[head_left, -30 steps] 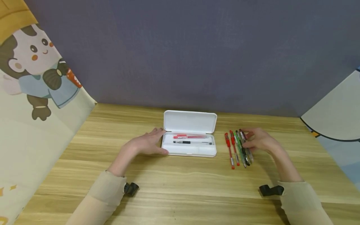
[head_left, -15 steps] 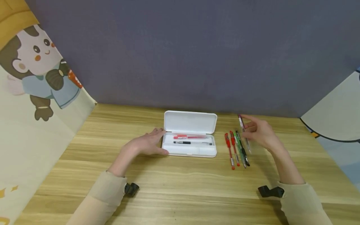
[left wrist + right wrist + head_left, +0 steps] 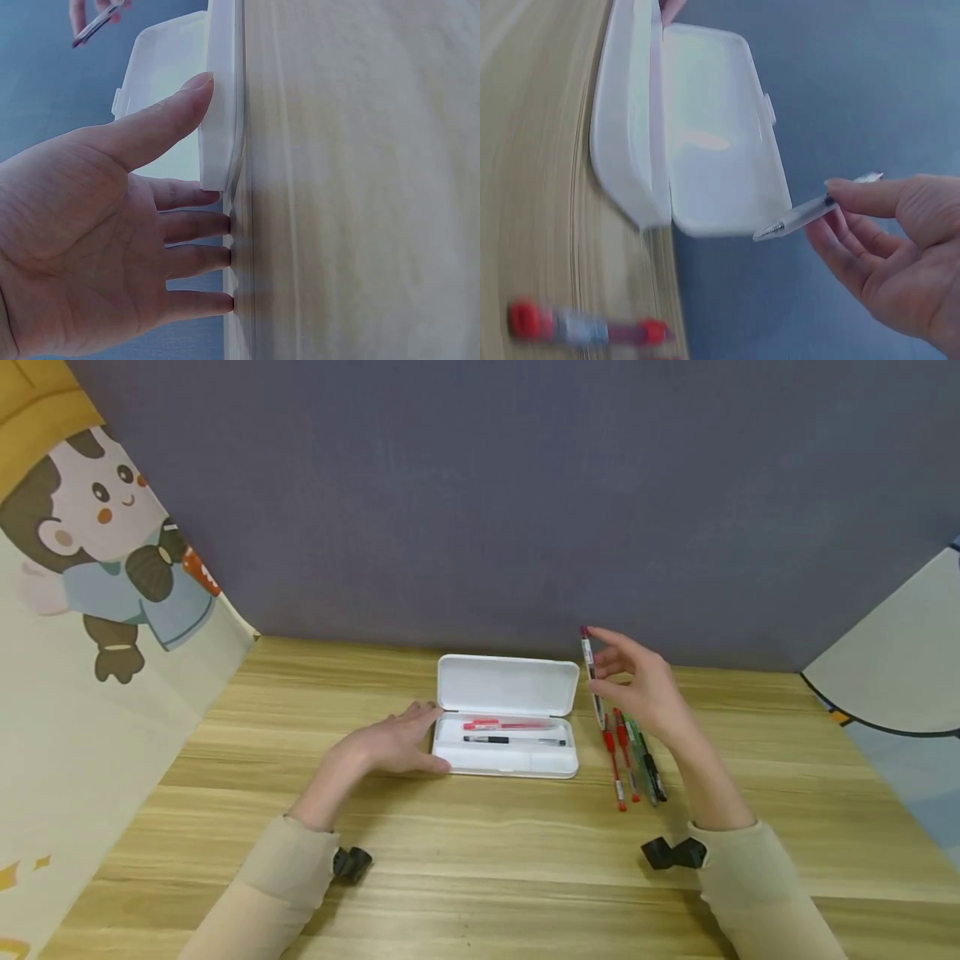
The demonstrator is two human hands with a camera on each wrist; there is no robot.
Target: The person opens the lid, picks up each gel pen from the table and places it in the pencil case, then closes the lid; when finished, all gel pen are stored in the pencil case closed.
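Observation:
My right hand [image 3: 643,687] pinches a clear-barrelled pen [image 3: 588,653] with a dark red end, held up off the table just right of the open lid. A white pencil case [image 3: 480,762] lies in front of me, lid [image 3: 507,685] raised. Inside its back compartment are a pink-red pen [image 3: 513,726] and a black-gripped clear pen [image 3: 489,740]. My left hand [image 3: 392,745] touches the case's left end; in the left wrist view its thumb [image 3: 169,124] lies along the case wall, while the other fingers reach straight past the corner.
Right of the case lie two red pens [image 3: 615,768], a green pen [image 3: 639,752] and a black pen [image 3: 654,777], close together. A grey panel [image 3: 510,510] stands behind the wooden table [image 3: 450,860].
My right hand has lifted the dark-red-ended pen from the right of the group and carried it left, over toward the lid. The left hand stays on the case.

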